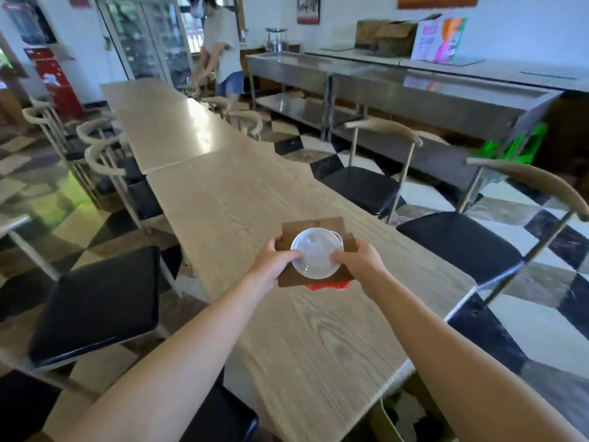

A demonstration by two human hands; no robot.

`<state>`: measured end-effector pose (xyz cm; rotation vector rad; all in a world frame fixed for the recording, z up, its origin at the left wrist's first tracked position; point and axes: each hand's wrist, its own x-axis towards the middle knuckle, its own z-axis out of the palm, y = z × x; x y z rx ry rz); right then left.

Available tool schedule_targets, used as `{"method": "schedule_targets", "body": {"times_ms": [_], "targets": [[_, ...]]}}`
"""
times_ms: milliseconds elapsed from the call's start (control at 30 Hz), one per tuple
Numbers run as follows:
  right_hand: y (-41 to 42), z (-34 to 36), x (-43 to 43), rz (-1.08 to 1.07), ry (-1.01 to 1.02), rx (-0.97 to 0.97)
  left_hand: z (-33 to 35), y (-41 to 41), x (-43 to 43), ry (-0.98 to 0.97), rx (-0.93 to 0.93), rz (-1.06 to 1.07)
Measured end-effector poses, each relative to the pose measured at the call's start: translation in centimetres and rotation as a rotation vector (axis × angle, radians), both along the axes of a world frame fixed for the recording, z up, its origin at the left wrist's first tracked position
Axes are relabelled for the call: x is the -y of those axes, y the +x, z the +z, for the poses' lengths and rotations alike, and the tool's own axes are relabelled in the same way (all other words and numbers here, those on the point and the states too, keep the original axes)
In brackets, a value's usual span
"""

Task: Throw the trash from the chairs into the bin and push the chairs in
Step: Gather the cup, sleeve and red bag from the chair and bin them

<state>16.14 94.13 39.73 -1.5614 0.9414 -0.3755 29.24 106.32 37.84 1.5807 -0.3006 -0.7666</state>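
Note:
Above the long wooden table (223, 199) I hold a small stack of trash with both hands. A white round plastic lid (317, 253) lies on top of brown cardboard pieces (314, 226), and a bit of red wrapper (328, 286) shows underneath. My left hand (277, 258) grips the stack's left edge with the thumb on the lid. My right hand (358, 260) grips the right edge the same way. Black-seated chairs stand out from the table: one to the left (95, 301), two to the right (459, 240) (363, 186). No bin is in view.
More chairs (105, 161) line the table's left side, tucked close. A steel counter (414, 87) runs along the right wall with boxes on it. A person (221, 49) bends over by the glass fridge (146, 36) at the far end. The floor is checkered tile.

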Motion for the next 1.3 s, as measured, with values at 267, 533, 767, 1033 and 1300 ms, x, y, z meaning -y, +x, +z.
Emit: {"method": "schedule_targets", "body": {"times_ms": [267, 533, 767, 1033, 1300], "targets": [[-17.1, -1.6, 9.3, -0.216, 0.013, -0.082, -1.9, -15.2, 12.1, 0.004, -0.010, -0.248], [-29.2, -10.9, 12.3, -0.431, 0.189, -0.195, -11.1, -25.2, 16.7, 0.169, 0.011, -0.501], [-32.7, -19.6, 13.1, -0.688, 0.409, -0.267, -14.5, -23.8, 20.9, 0.280, 1.131, -0.796], [-31.0, -29.7, 14.0, -0.853, 0.639, -0.290, -20.3, -21.9, 23.9, 0.749, 1.393, -0.807], [-28.1, -39.4, 14.1, -0.791, 0.649, -0.496, -20.7, -22.1, 23.5, 0.629, 1.426, -0.692]]}}
